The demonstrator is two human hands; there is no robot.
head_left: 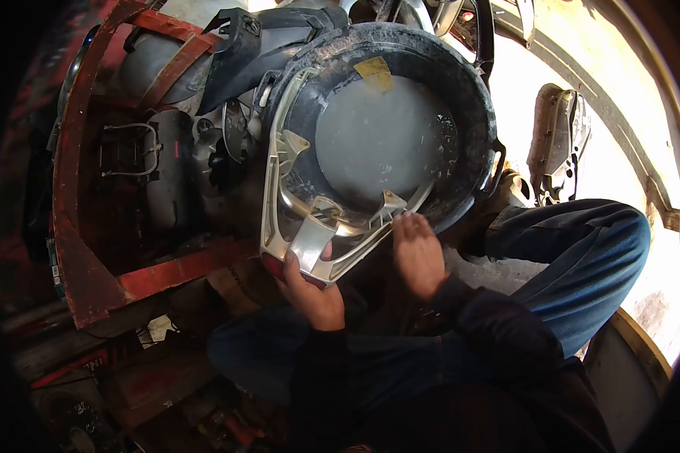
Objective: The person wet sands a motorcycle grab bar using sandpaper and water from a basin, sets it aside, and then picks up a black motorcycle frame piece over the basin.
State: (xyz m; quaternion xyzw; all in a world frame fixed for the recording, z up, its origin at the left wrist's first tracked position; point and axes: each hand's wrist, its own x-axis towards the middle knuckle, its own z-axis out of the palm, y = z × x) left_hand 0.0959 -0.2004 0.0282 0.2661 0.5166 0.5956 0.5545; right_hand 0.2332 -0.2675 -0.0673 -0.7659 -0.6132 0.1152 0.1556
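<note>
holding a v-shaped metal frame over a dark tub

gripping the v-shaped metal frame (307,243) at its joined near end, the left hand (313,298) closes thumb and fingers around the silvery piece, just beside a red patch (273,266); the right hand (418,255) lays its fingers against the frame's right arm, though whether they pinch anything there cannot be told from this angle; the frame's two arms spread over the near left side of the dark tub (472,113); grey liquid (381,136) fills the tub's bottom, and a yellow piece (375,74) clings to its far inner wall; to the left stands a rusty red metal rack (69,174); blue jeans (582,249) show at right
</note>
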